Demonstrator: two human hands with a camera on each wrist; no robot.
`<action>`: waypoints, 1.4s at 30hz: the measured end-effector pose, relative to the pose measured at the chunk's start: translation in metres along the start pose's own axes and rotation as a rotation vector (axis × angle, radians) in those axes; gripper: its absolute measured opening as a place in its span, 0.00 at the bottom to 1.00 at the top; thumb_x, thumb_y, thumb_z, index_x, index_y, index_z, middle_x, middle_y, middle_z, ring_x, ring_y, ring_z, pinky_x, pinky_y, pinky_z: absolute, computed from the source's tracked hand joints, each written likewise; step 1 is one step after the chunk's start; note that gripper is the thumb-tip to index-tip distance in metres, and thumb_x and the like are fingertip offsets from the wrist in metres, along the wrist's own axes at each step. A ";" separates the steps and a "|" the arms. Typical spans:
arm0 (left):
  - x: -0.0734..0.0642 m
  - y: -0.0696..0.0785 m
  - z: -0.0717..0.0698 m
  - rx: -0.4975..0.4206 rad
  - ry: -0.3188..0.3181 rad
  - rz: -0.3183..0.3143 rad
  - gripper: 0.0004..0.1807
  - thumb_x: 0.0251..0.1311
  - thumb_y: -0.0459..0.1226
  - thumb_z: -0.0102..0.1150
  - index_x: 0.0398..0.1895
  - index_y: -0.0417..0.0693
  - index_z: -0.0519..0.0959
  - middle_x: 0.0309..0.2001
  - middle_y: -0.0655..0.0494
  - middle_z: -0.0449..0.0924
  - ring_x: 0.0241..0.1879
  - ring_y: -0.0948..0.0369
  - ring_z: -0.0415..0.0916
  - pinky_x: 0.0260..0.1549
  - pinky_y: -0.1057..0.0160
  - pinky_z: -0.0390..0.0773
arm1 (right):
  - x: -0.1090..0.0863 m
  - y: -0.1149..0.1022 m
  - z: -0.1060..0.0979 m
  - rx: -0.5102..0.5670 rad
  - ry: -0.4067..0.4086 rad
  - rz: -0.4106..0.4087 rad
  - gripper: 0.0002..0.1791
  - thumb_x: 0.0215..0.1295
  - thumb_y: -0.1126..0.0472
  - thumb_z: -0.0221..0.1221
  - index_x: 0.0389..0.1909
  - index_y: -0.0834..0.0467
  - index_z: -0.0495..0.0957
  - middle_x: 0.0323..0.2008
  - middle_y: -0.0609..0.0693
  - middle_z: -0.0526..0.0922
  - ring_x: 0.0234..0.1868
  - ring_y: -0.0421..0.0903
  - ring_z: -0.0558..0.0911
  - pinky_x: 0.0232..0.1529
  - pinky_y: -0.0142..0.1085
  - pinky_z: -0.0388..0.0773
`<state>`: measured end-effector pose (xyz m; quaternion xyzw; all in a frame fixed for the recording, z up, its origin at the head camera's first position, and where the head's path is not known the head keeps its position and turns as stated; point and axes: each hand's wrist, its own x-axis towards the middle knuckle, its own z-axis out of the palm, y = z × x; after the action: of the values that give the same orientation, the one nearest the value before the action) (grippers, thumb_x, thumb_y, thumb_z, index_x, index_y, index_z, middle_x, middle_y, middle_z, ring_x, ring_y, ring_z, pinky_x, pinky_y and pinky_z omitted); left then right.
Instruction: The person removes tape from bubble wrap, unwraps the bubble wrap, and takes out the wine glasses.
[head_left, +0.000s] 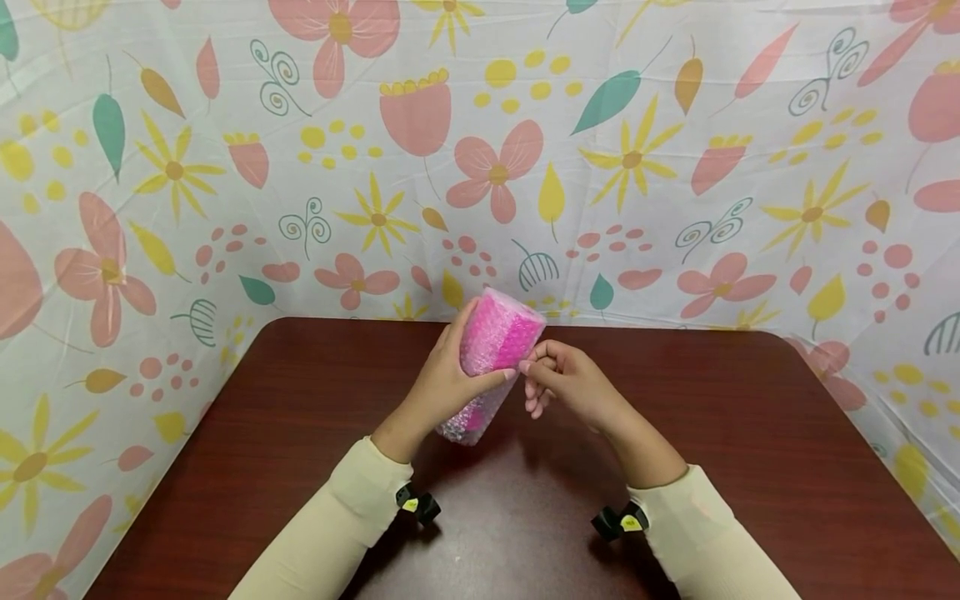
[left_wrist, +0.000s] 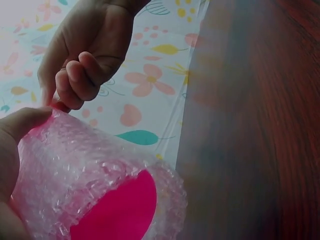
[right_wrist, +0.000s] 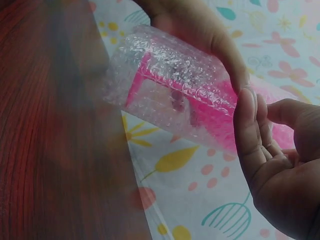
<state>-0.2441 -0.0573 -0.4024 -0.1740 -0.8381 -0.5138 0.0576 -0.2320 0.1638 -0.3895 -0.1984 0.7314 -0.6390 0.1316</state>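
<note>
A bright pink object wrapped in clear bubble wrap is held tilted above the table. My left hand grips it from the left side, its thumb lying across the front. On the other side, my right hand pinches the edge of the bubble wrap close to the left thumb. The left wrist view shows the round pink end through the open end of the wrapping. In the right wrist view, the bubble wrap extends past a pink rim. What kind of thing is inside cannot be made out.
Beneath the hands is a dark reddish-brown table with a glossy surface. A white cloth printed with flowers and leaves hangs behind it and along both sides. Small black cameras are strapped at both wrists.
</note>
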 end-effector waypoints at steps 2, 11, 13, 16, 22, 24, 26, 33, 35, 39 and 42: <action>0.000 0.000 0.000 -0.017 -0.022 -0.006 0.60 0.49 0.53 0.77 0.78 0.82 0.44 0.72 0.56 0.61 0.62 0.53 0.70 0.58 0.46 0.78 | 0.000 0.000 0.000 0.008 -0.012 -0.005 0.17 0.76 0.61 0.53 0.47 0.75 0.67 0.25 0.53 0.80 0.23 0.46 0.84 0.28 0.47 0.86; 0.003 -0.006 -0.003 -0.072 -0.072 0.015 0.62 0.47 0.49 0.79 0.76 0.90 0.42 0.73 0.56 0.56 0.65 0.52 0.67 0.59 0.43 0.76 | -0.001 0.000 -0.005 0.016 -0.051 -0.018 0.15 0.78 0.63 0.48 0.48 0.75 0.65 0.30 0.56 0.81 0.27 0.50 0.87 0.33 0.48 0.87; 0.002 -0.005 -0.003 -0.055 -0.060 0.019 0.62 0.47 0.49 0.79 0.76 0.89 0.43 0.72 0.55 0.58 0.64 0.52 0.68 0.59 0.44 0.77 | -0.001 0.000 -0.005 0.009 -0.065 -0.016 0.13 0.78 0.63 0.47 0.49 0.73 0.66 0.32 0.59 0.81 0.29 0.50 0.87 0.35 0.50 0.87; 0.002 -0.004 -0.002 -0.026 -0.043 0.027 0.62 0.47 0.48 0.79 0.77 0.86 0.43 0.71 0.54 0.60 0.63 0.52 0.69 0.58 0.44 0.77 | -0.002 0.000 -0.006 0.003 -0.087 -0.009 0.12 0.79 0.63 0.46 0.50 0.70 0.67 0.35 0.64 0.80 0.30 0.51 0.88 0.37 0.53 0.87; 0.001 -0.001 -0.002 0.027 -0.019 0.043 0.62 0.47 0.48 0.80 0.80 0.79 0.45 0.71 0.53 0.63 0.62 0.51 0.71 0.57 0.44 0.78 | -0.003 -0.002 -0.009 0.011 -0.121 0.000 0.13 0.79 0.65 0.44 0.53 0.72 0.67 0.35 0.63 0.80 0.33 0.55 0.88 0.39 0.52 0.87; 0.000 -0.001 -0.001 0.055 -0.002 0.048 0.62 0.47 0.48 0.80 0.80 0.77 0.46 0.71 0.53 0.64 0.62 0.51 0.72 0.58 0.44 0.78 | -0.003 -0.002 -0.010 0.008 -0.130 -0.002 0.14 0.79 0.65 0.43 0.54 0.73 0.67 0.35 0.62 0.81 0.34 0.57 0.88 0.39 0.51 0.87; 0.000 -0.001 0.000 0.078 0.015 0.055 0.62 0.47 0.48 0.80 0.80 0.75 0.47 0.69 0.52 0.65 0.62 0.51 0.72 0.58 0.44 0.77 | -0.003 -0.002 -0.011 0.012 -0.136 -0.001 0.15 0.79 0.65 0.43 0.55 0.74 0.67 0.34 0.61 0.81 0.34 0.58 0.89 0.40 0.54 0.86; -0.001 -0.002 0.003 0.180 0.080 0.136 0.62 0.47 0.47 0.80 0.81 0.71 0.48 0.68 0.47 0.66 0.62 0.51 0.71 0.59 0.45 0.77 | -0.003 -0.002 -0.012 -0.001 -0.149 0.001 0.14 0.80 0.64 0.45 0.53 0.72 0.69 0.33 0.59 0.81 0.34 0.55 0.89 0.41 0.57 0.85; -0.001 -0.003 0.003 0.212 0.094 0.160 0.62 0.47 0.47 0.80 0.81 0.70 0.48 0.67 0.46 0.67 0.61 0.50 0.71 0.59 0.45 0.77 | -0.003 -0.002 -0.012 -0.005 -0.156 0.005 0.14 0.80 0.64 0.46 0.53 0.72 0.70 0.32 0.58 0.81 0.34 0.57 0.89 0.40 0.57 0.85; -0.002 -0.003 0.004 0.229 0.108 0.179 0.61 0.46 0.46 0.80 0.81 0.68 0.50 0.66 0.45 0.68 0.61 0.50 0.72 0.58 0.46 0.78 | -0.003 -0.001 -0.013 0.002 -0.176 0.021 0.15 0.80 0.64 0.45 0.55 0.73 0.67 0.34 0.59 0.82 0.35 0.59 0.89 0.42 0.58 0.84; -0.002 -0.002 0.004 0.218 0.109 0.169 0.60 0.47 0.46 0.80 0.80 0.69 0.50 0.66 0.45 0.68 0.61 0.50 0.72 0.58 0.46 0.78 | -0.002 0.001 -0.012 0.010 -0.177 0.034 0.17 0.80 0.63 0.46 0.56 0.74 0.63 0.37 0.62 0.84 0.37 0.56 0.90 0.43 0.57 0.85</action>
<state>-0.2430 -0.0555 -0.4065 -0.2084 -0.8669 -0.4219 0.1646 -0.2355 0.1757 -0.3885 -0.2412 0.7168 -0.6205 0.2076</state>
